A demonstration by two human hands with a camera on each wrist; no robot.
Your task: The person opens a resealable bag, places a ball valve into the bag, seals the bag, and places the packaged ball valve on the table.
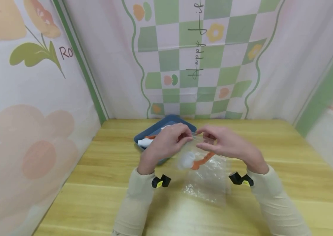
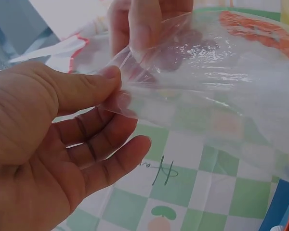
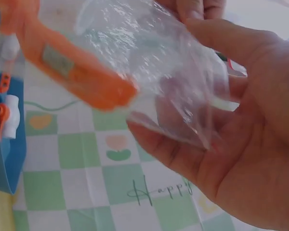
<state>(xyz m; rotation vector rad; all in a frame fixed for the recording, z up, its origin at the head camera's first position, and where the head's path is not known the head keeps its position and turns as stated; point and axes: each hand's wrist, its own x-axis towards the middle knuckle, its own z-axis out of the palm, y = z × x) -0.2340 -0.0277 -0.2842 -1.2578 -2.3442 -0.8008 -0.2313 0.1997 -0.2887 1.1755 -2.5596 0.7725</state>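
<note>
A clear plastic bag [image 1: 206,183] hangs above the middle of the yellow wood-grain table [image 1: 95,196], a rounded white piece [image 1: 186,160] and a long orange piece [image 1: 203,161] inside. The left hand [image 1: 167,139] pinches its upper edge between thumb and forefinger. The right hand's [image 1: 228,141] thumb and forefinger stand apart around the film; whether its other fingers grip, I cannot tell. Far left, partly hidden behind the left hand, a blue rectangular tray [image 1: 173,118] holds white [image 1: 145,143] and orange parts. Beyond hangs a green-and-white checked cloth [image 1: 187,59].

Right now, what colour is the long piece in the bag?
Mostly orange. The long piece shows best in the right wrist view.
</note>
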